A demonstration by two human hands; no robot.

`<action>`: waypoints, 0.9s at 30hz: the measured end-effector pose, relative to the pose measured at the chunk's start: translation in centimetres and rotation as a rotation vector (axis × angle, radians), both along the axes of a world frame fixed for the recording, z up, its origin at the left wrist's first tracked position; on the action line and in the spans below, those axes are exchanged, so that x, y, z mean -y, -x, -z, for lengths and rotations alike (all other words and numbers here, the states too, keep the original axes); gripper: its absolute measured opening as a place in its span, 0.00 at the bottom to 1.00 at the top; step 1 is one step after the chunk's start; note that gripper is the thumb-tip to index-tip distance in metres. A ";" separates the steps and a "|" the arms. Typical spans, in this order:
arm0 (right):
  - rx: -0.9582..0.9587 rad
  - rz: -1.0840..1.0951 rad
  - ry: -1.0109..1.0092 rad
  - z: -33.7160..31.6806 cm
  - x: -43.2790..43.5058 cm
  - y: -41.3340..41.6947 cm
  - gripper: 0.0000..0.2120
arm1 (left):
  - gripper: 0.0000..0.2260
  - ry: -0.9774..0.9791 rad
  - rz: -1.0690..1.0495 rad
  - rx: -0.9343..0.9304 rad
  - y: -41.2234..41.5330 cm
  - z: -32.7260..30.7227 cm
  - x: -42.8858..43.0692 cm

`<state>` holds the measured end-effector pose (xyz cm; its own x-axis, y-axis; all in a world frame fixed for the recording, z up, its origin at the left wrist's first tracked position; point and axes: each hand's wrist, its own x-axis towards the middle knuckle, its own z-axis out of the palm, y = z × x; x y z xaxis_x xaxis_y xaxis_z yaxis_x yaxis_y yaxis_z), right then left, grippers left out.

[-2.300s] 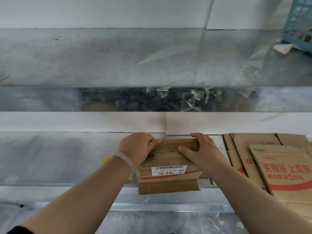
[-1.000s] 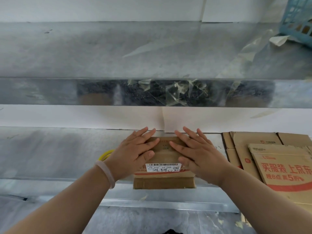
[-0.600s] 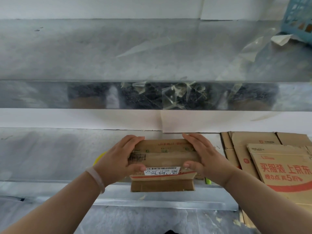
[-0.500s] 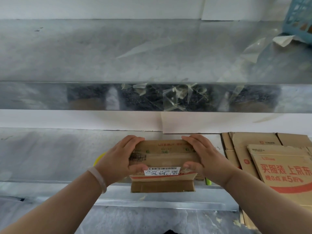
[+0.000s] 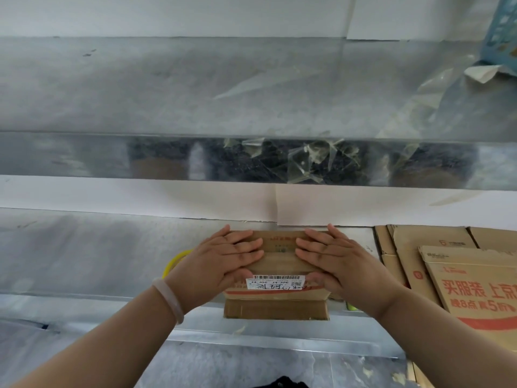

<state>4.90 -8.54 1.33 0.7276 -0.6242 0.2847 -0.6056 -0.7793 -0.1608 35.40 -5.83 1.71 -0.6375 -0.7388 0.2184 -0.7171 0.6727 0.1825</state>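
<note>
Cardboard box [image 5: 279, 260], hands [image 5: 221, 261] now flat atop

Looked like a warehouse or packing room, galvanised metal shelving [image 5: 84, 253] stood in tiers, flattened shipping cartons [image 5: 472, 289] lay stacked, barcode-labelled box [image 5: 279, 261], scraps of clear tape [image 5: 307, 163], blue plastic basket [image 5: 500, 32]
</note>
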 end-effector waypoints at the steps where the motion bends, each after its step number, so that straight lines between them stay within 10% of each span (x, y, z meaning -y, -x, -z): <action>1: 0.002 0.017 -0.007 0.0 -0.1 -0.1 0.24 | 0.20 -0.023 -0.017 -0.042 0.0 0.0 -0.1; 9: 0.434 0.694 -0.585 -1.7 -3.2 -0.6 0.34 | 0.23 -0.501 -0.804 -0.770 2.2 -1.0 -3.0; 14: 0.629 0.849 -0.833 -4.0 -4.6 -1.7 0.19 | 0.06 -0.468 -0.712 -0.720 2.9 -2.9 -4.7; 21: 1.179 0.819 -0.825 -7.7 -7.6 -1.3 0.15 | 0.20 -0.123 -0.475 -0.873 1.9 -4.6 -7.7; 24: 1.204 0.841 -0.890 -6.6 -6.9 -1.1 0.07 | 0.17 -0.272 -0.421 -1.098 2.6 -3.5 -8.1; 27: 1.172 0.816 -0.963 -4.3 -6.2 -0.9 0.22 | 0.16 -0.464 -0.630 -1.333 3.6 -2.7 -7.4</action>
<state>5.78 -2.33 5.68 -0.1449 -0.9495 -0.2784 0.0069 0.2804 -0.9599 31.76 1.52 4.40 0.2571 -0.9656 0.0395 -0.0060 0.0392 0.9992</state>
